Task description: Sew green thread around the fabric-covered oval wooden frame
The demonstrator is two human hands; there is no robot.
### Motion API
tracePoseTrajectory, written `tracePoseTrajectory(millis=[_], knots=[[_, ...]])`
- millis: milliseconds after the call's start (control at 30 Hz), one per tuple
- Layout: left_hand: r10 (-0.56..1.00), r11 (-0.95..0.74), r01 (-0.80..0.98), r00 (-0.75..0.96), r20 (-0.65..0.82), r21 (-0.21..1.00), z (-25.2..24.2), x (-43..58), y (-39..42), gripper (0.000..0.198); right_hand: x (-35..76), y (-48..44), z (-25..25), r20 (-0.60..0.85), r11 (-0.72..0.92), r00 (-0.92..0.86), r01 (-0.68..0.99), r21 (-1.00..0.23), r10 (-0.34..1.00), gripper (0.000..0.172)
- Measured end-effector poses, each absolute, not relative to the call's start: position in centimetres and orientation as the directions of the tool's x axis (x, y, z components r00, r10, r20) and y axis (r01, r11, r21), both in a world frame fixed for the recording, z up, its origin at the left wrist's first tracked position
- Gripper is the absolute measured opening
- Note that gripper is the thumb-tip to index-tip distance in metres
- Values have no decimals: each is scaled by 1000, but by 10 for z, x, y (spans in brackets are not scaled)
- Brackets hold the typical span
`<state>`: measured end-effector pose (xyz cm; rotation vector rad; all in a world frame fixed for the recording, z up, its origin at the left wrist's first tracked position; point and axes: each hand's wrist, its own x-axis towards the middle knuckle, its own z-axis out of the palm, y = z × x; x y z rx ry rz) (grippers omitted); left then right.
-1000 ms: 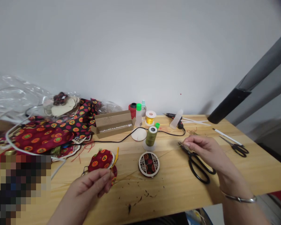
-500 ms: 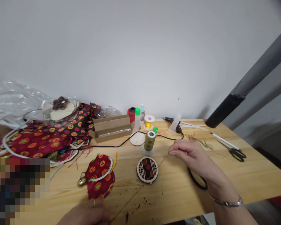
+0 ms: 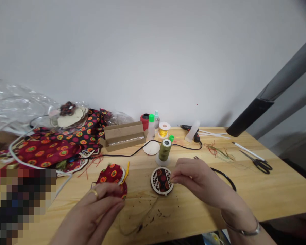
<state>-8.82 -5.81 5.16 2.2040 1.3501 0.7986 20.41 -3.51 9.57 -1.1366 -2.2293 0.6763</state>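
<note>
A thin olive thread (image 3: pixel 148 215) hangs slack above the table between my two hands. My left hand (image 3: pixel 94 209), with a ring on it, is pinched on one end of it, in front of the red patterned fabric rounds (image 3: pixel 111 175). My right hand (image 3: pixel 197 180) is also closed in a pinch on the thread, though its fingertips hide the exact grip. Those fingertips are at the right edge of a round ornament (image 3: pixel 162 181) with a pale lattice rim and dark patterned cloth. Behind the ornament stands an olive thread spool (image 3: pixel 165 150).
Patterned fabric (image 3: pixel 46 146) and plastic wrap are heaped at the left. An open cardboard box (image 3: pixel 124 137), a green-capped bottle (image 3: pixel 151 126) and a yellow spool (image 3: pixel 163 130) line the back. Black scissors (image 3: pixel 261 166) lie at the right. A cable (image 3: pixel 122 155) crosses the table.
My right hand has moved left and down to the ornament. My left hand has risen further into view, over the fabric rounds. The thread, straight before, now sags.
</note>
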Motion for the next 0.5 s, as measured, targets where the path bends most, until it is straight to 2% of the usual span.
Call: tracePoseTrajectory(millis=[100,167,267,367,500], knots=[[876,-468,483,365,316,740,64,-52,-52,26,191,-37,94,218,555,-559,550,-624,800,16],[887,-393,373,396,239,840,67,-29,-48,31,183,-38,94,231,588,-592,526,-615,772,18],[920,-180,241,384,76,954,63,-5,-45,31,175,-39,93,268,635,-617,507,-583,740,20],[915,-5,191,398,-73,982,54,2,-46,36,174,-40,91,234,644,-644,527,-555,728,25],[905,114,178,388,-176,978,47,-2,-50,40,174,-40,87,168,632,-647,600,-490,744,22]])
